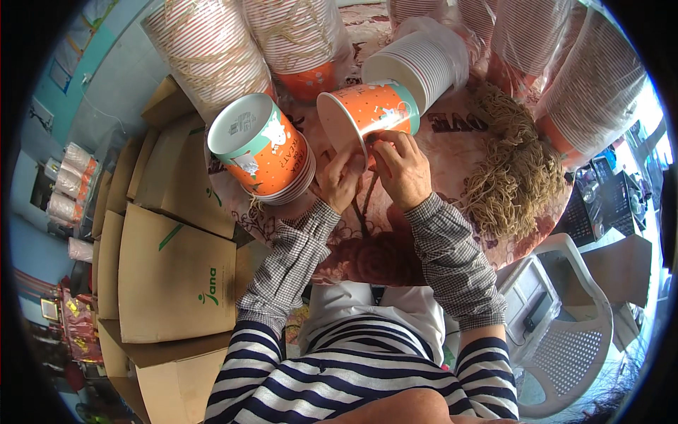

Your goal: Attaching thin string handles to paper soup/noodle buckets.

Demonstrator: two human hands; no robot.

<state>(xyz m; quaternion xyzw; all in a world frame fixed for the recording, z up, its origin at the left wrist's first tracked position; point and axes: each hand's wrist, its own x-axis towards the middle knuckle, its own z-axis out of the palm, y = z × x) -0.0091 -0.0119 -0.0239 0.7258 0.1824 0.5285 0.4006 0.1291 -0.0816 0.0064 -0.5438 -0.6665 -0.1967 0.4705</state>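
I see a round table (pixel 448 162) in flowered pink cloth spread beneath the orange cup (pixel 367 109), which is tipped on its side with its mouth to the left. Tall wrapped stacks of cups (pixel 205 56) stand beyond that cup, to both sides. A heap of tan cord (pixel 512 177) lies well to its right, a shorter upside-down stack (pixel 258 152) just to its left, and nested white cups (pixel 417 67) right behind it. On my feed the cup sits just past both hands: the left hand (pixel 340 178) grasps its rim low down, while the right hand (pixel 404 173), fingers bent, meets its near side beside the rim; whether those fingers pinch anything, I can't tell.
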